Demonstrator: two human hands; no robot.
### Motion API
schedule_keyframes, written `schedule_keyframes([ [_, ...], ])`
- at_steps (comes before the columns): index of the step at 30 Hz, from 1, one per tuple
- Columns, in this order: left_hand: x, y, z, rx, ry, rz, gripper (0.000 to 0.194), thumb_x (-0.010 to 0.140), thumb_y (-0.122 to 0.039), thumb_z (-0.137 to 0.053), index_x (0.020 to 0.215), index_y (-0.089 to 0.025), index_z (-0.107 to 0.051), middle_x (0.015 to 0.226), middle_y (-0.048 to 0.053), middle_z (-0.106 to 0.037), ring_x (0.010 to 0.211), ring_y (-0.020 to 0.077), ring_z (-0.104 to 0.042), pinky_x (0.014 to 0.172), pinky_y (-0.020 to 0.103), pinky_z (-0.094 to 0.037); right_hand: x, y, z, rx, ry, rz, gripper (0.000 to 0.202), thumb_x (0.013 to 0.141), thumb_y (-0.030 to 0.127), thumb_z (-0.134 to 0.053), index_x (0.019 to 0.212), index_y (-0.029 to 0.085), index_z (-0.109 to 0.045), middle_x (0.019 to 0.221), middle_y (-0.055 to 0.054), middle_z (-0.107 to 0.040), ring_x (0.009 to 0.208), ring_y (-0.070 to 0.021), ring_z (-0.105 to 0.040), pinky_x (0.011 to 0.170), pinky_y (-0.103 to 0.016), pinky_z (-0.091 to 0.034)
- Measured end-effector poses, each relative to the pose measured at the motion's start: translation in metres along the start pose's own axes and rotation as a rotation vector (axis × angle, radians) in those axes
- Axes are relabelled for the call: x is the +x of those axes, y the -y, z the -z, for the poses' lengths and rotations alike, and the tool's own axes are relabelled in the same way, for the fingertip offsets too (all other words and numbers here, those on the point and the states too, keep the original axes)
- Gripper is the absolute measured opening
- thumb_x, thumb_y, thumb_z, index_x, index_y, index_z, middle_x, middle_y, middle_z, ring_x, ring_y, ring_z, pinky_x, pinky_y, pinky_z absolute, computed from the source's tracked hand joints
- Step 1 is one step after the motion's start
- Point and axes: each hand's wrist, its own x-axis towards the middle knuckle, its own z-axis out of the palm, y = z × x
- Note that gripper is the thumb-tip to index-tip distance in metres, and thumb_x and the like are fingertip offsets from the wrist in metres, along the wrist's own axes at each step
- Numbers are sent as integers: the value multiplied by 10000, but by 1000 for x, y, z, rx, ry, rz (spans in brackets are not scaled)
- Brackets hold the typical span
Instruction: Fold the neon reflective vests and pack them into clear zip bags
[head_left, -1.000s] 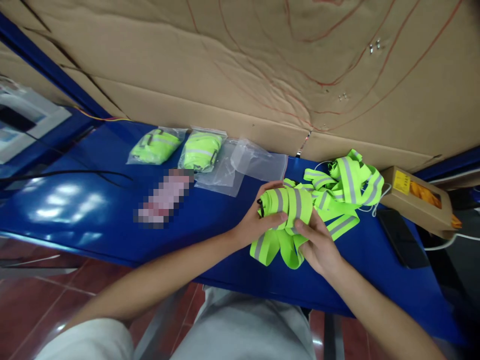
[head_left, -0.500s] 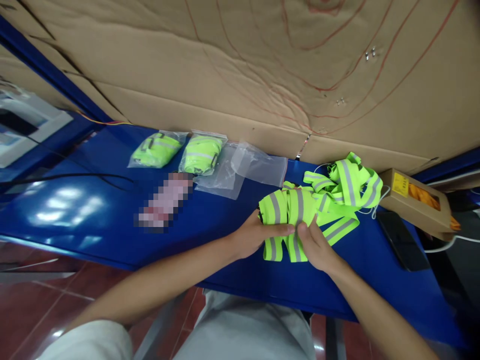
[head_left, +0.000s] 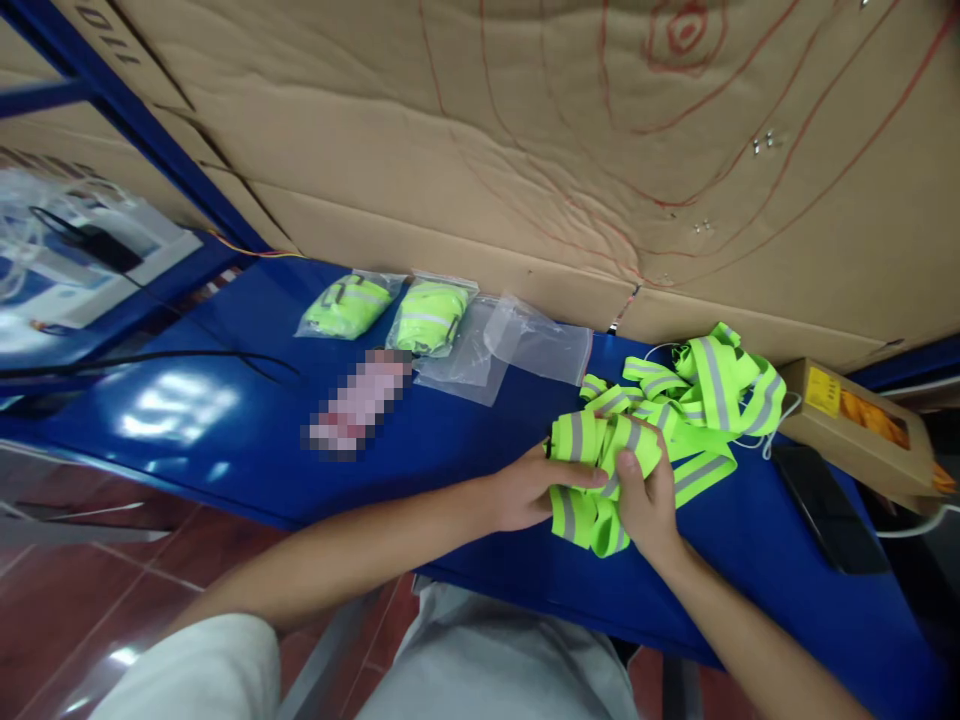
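Note:
A bundle of neon-yellow reflective straps point(head_left: 576, 438) with grey stripes is held between my two hands, just above the table. My left hand point(head_left: 523, 490) grips its left side, thumb laid across the front. On the right side, my right hand point(head_left: 651, 500) is closed around the folds, thumb pressed on the front; its other fingers are partly hidden behind. Loose ends hang below the thumbs. Behind and to the right lies a heap of more reflective straps point(head_left: 716, 385), some running up close to the bundle.
Two packed clear bags point(head_left: 349, 305) of yellow straps lie at the back left, beside flat clear zip bags point(head_left: 544, 342). A pixelated pinkish item point(head_left: 358, 405) is in front. To the right are a black phone point(head_left: 829, 510) and cardboard box point(head_left: 862, 425). A cardboard wall point(head_left: 450, 150) backs the blue table point(head_left: 247, 440).
My right hand has folded the right part of the bundle inward, so the straps are more bunched. The view has shifted, showing more of the left side.

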Motion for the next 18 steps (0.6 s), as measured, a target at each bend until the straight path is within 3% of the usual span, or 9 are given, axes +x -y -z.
schedule_keyframes([
  [3,0,5,0,18,38,-8,579,566,-128,-964,1110,-183,-772,1010,67,-805,944,223,-749,904,337,-558,-7,5,-9,-19,-118,37,334,1039,426,-516,1332,266,-526,1257,-118,-683,1181,-302,-664,1037,-499,-528],
  [6,-1,5,0,59,66,-17,576,572,-140,-967,1113,-168,-772,1023,82,-803,959,238,-748,894,338,-557,-8,12,-9,-29,-143,47,340,1039,432,-504,1340,274,-504,1262,-122,-670,1178,-306,-664,1024,-500,-529],
  [9,-3,1,-2,74,50,-52,647,558,-149,-981,1163,-190,-755,1076,78,-792,948,224,-739,900,346,-559,0,18,2,-14,-35,9,346,1021,434,-563,1336,293,-532,1296,-100,-675,1203,-296,-660,1016,-469,-542],
  [15,-1,-6,2,246,-38,-177,890,529,-118,-1004,1338,-251,-658,1216,76,-735,1170,259,-677,985,368,-528,25,18,36,-96,278,-81,576,910,479,-754,1426,301,-573,1461,-72,-643,1384,-306,-581,1118,-447,-512],
  [18,1,-4,6,278,-82,-167,945,515,-110,-1009,1367,-258,-626,1243,81,-723,1219,287,-654,990,391,-521,30,18,40,-141,330,-161,585,854,493,-811,1372,292,-626,1391,-65,-696,1299,-310,-650,1061,-439,-557],
])
